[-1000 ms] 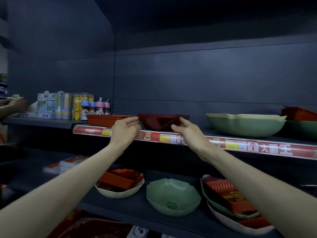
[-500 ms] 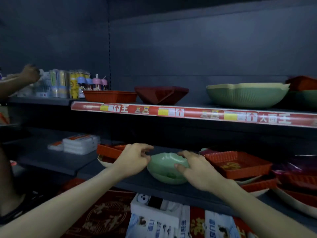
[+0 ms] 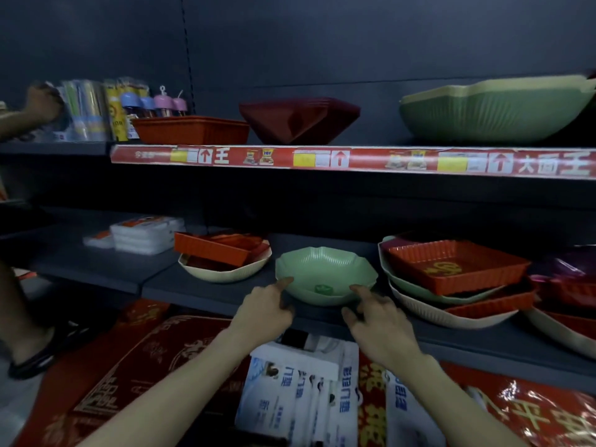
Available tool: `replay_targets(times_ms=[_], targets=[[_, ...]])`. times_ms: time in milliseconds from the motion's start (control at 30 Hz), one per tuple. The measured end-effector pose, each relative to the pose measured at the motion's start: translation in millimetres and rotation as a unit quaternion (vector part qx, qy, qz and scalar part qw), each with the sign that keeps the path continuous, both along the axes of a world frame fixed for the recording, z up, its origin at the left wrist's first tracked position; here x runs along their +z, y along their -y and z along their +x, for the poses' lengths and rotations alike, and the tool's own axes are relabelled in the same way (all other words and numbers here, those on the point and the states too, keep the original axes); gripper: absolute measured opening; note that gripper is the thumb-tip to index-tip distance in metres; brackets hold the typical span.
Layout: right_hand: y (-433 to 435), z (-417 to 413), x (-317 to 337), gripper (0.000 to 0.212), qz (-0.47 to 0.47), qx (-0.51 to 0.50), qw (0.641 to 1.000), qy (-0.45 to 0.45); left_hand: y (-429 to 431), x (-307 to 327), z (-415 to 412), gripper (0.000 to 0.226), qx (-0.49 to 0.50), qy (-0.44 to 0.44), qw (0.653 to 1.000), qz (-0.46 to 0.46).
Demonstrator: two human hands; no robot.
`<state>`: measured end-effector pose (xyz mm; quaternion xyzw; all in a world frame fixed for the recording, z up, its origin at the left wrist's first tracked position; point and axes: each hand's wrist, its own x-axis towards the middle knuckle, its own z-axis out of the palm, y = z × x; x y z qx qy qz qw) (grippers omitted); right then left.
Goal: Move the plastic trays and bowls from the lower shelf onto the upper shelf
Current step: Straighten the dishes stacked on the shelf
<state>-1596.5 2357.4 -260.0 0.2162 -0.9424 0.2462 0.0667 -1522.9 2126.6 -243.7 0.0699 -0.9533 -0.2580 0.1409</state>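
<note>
A small green scalloped bowl (image 3: 325,272) sits on the lower shelf (image 3: 200,290), between a cream bowl (image 3: 225,274) holding red trays (image 3: 213,250) and a stack of bowls topped by a red tray (image 3: 451,266). My left hand (image 3: 264,309) is at the green bowl's left front, index fingertip on its rim. At the right front my right hand (image 3: 379,317) does the same. The bowl still rests on the shelf. On the upper shelf (image 3: 364,160) stand a red tray (image 3: 190,130), a dark red bowl (image 3: 300,121) and a large green bowl (image 3: 490,114).
Another person's hand (image 3: 42,103) reaches the bottles and packs (image 3: 106,111) at the upper left, and their sandalled foot (image 3: 32,350) is on the floor at left. White boxes (image 3: 145,233) lie further left on the lower shelf. Paper packs (image 3: 306,398) and red mats fill the space below.
My hands left the dark red bowl on the upper shelf and dropped to the green bowl on the lower shelf. My view has tilted down and moved closer.
</note>
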Motion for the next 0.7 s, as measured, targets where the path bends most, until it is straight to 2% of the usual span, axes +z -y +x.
replay_targets(times_ms=[100,267,367,500,700], targets=[[5,0,-22,0.059,-0.030,-0.017,0.999,-0.004,-6,-8,-12,0.082,0.024,-0.013,0.999,0.035],[11,-6,-34,0.065,-0.001,-0.024,0.999,-0.032,-14,-45,-25,0.073,0.041,-0.095,0.993,0.051],[9,-8,-37,0.068,0.018,-0.001,0.999,-0.032,-26,-58,-28,0.078,0.045,-0.058,0.997,0.021],[13,-6,-46,0.069,-0.021,0.006,0.999,-0.027,-31,-56,-35,0.075,0.031,-0.023,0.999,0.031],[12,6,-50,0.057,-0.088,0.004,0.996,-0.033,-31,-60,-22,0.061,0.020,-0.088,0.995,0.045]])
